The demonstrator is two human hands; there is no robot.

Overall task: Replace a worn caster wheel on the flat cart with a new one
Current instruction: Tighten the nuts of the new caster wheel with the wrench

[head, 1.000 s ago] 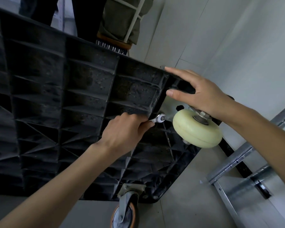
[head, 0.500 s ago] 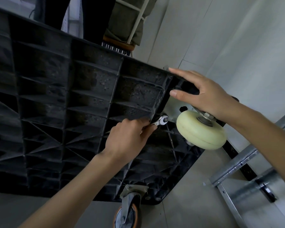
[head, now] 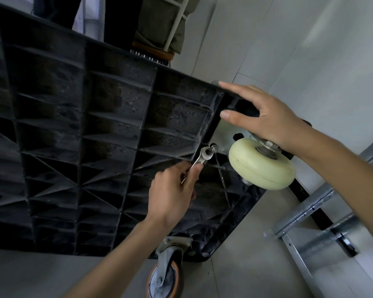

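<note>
The flat cart (head: 95, 136) stands tipped up, its black ribbed underside facing me. A cream caster wheel (head: 262, 166) sits on a metal plate at the cart's upper right corner. My left hand (head: 172, 190) grips a small silver wrench (head: 199, 160), whose open jaw is on a bolt (head: 213, 148) at the plate's corner. My right hand (head: 265, 117) rests on the cart's edge just above the cream wheel, fingers straight and thumb pointing left. An orange-rimmed caster (head: 166, 274) hangs at the cart's lower corner.
A person's legs (head: 121, 20) and a stool stand beyond the cart's top edge. Galvanised metal rails (head: 314, 211) lie on the floor at the lower right. Pale floor tiles surround the cart.
My left hand has slid down the wrench handle and swung it, so the wrench now angles down-left from the bolt. My right hand stays on the cart edge.
</note>
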